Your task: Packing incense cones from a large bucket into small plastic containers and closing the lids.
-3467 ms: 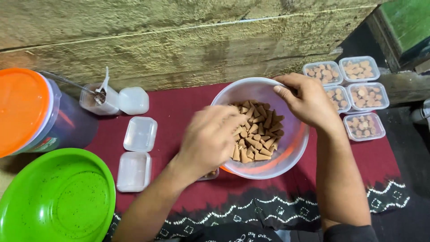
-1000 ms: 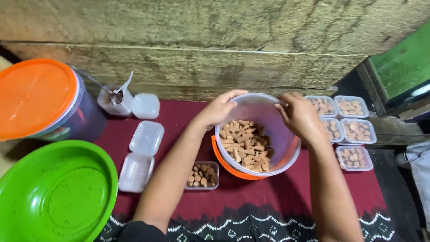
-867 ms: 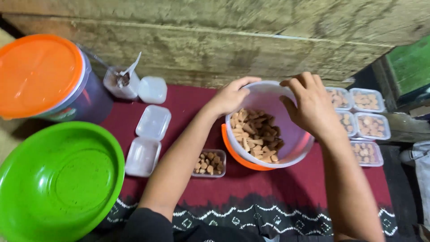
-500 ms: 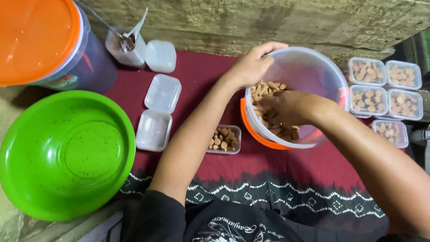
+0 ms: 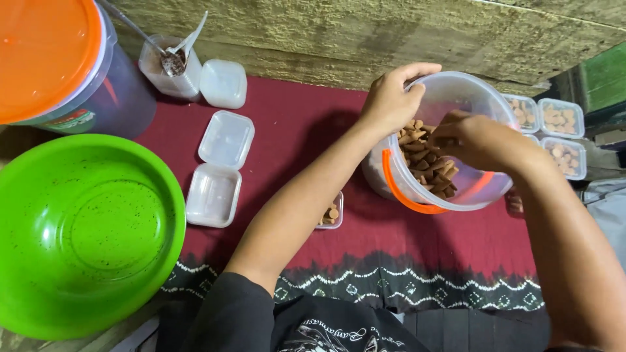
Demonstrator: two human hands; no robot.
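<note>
Broadly, the biggest things sit to the left: a green basin (image 5: 85,231) and an orange-lidded bucket (image 5: 55,62), both on a red cloth (image 5: 293,143) spread over the tabletop. Right of centre stands a clear plastic pail (image 5: 456,140) with an orange handle, tipped toward the person and part-filled with small brown biscuit sticks (image 5: 427,166). The left hand (image 5: 394,98) is clamped on the pail's far rim, forearm stretched diagonally across the cloth. The right hand (image 5: 473,140) reaches into the pail from the right, fingers curled down among the sticks; whether it holds any cannot be told. Since the pail leans on that one grip, a slip could spill sticks onto the cloth. Smaller still: two empty white containers (image 5: 218,169), filled containers (image 5: 554,130) at the right, and a small tub (image 5: 331,212) half hidden under the left forearm.
</note>
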